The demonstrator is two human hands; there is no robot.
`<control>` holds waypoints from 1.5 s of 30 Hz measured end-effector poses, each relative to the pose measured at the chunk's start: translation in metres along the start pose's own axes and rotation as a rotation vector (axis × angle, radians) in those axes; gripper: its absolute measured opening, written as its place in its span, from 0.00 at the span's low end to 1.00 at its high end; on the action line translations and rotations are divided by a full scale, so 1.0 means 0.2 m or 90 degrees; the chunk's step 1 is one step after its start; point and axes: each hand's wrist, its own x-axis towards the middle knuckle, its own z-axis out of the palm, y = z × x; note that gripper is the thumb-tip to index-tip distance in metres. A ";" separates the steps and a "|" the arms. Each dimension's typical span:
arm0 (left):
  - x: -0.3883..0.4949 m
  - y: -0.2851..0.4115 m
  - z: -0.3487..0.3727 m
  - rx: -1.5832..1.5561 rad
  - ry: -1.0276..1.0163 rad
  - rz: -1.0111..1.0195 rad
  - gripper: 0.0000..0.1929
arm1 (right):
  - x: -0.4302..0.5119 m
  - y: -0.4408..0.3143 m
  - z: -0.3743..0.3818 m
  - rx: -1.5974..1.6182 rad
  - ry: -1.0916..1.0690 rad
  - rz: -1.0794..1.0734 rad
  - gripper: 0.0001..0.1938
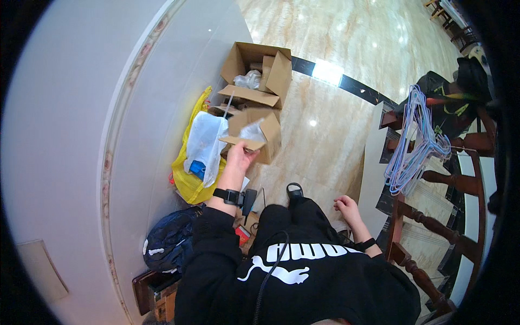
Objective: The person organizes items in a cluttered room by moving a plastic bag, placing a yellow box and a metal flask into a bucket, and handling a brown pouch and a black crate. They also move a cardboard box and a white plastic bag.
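My left hand (242, 157) grips the front flap of a small cardboard box (273, 140), with the thumb and fingers closed on its edge. Clear plastic wrap (252, 132) shows inside this box, slightly blurred. Right behind it stands a larger open cardboard box (286, 79), holding crumpled clear plastic (248, 79) and cardboard pieces. To the left of my left hand, a white plastic bag (205, 140) with something blue in it lies over a yellow plastic bag (189, 183). My right hand (348, 210) hangs beside my right leg, loosely curled, and no object shows in it.
A white wall (162, 101) runs along the left. Below the bags lie a dark blue padded bag or garment (170, 239) and a red item (242, 235). On the right, many-coloured hangers (414, 150) hang from a wooden stair railing (438, 225) beside marble steps (428, 239).
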 end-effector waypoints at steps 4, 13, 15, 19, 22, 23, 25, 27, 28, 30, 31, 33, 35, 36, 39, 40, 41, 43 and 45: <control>-0.01 0.04 0.01 -0.004 -0.005 -0.028 0.12 | 0.08 -0.17 0.05 0.006 -0.044 -0.015 0.08; 0.44 0.79 0.39 0.035 -0.017 0.094 0.44 | 0.26 -0.65 0.10 -0.022 0.086 -0.055 0.08; 0.49 0.82 0.34 0.076 -0.067 0.073 0.43 | 0.33 -0.78 0.15 -0.049 0.080 -0.082 0.08; 0.44 0.67 0.03 0.186 -0.053 0.045 0.30 | 0.46 -0.96 0.23 -0.118 0.072 -0.109 0.08; 0.27 0.56 -0.28 0.167 0.035 0.062 0.25 | 0.58 -1.07 0.23 -0.200 0.021 -0.112 0.08; 0.19 0.55 -0.38 0.159 0.082 0.075 0.25 | 0.64 -1.12 0.22 -0.210 0.012 -0.125 0.08; 0.05 0.53 -0.54 0.111 0.188 0.136 0.23 | 0.78 -1.22 0.21 -0.246 -0.036 -0.142 0.09; -0.17 0.45 -0.70 0.025 0.336 0.219 0.22 | 0.94 -1.34 0.23 -0.280 -0.116 -0.189 0.09; -0.27 0.39 -0.75 -0.040 0.373 0.276 0.22 | 1.04 -1.40 0.26 -0.306 -0.161 -0.205 0.08; -0.51 0.21 -0.85 -0.158 0.470 0.339 0.23 | 1.24 -1.52 0.34 -0.355 -0.286 -0.233 0.08; -0.64 0.08 -0.87 -0.183 0.499 0.389 0.24 | 1.32 -1.57 0.40 -0.376 -0.337 -0.224 0.08; -0.88 -0.19 -0.88 -0.264 0.616 0.467 0.20 | 1.48 -1.67 0.59 -0.395 -0.471 -0.304 0.08; -1.13 -0.54 -0.78 -0.369 0.702 0.424 0.20 | 1.49 -1.75 0.70 -0.466 -0.526 -0.371 0.08; -1.23 -0.71 -0.73 -0.418 0.746 0.417 0.20 | 1.48 -1.79 0.78 -0.578 -0.526 -0.448 0.09; -1.45 -1.18 -0.59 -0.547 0.850 0.462 0.20 | 1.32 -1.78 1.08 -0.524 -0.700 -0.425 0.09; -1.52 -1.26 -0.56 -0.588 0.882 0.474 0.20 | 1.22 -1.78 1.22 -0.591 -0.721 -0.449 0.09; -1.54 -1.39 -0.51 -0.622 0.905 0.486 0.21 | 1.14 -1.73 1.31 -0.613 -0.770 -0.455 0.09; -1.60 -1.61 -0.43 -0.674 0.947 0.513 0.22 | 0.91 -1.54 1.46 -0.642 -0.844 -0.473 0.08; -1.64 -1.79 -0.42 -0.760 0.946 0.524 0.19 | 0.68 -1.37 1.57 -0.723 -0.975 -0.532 0.09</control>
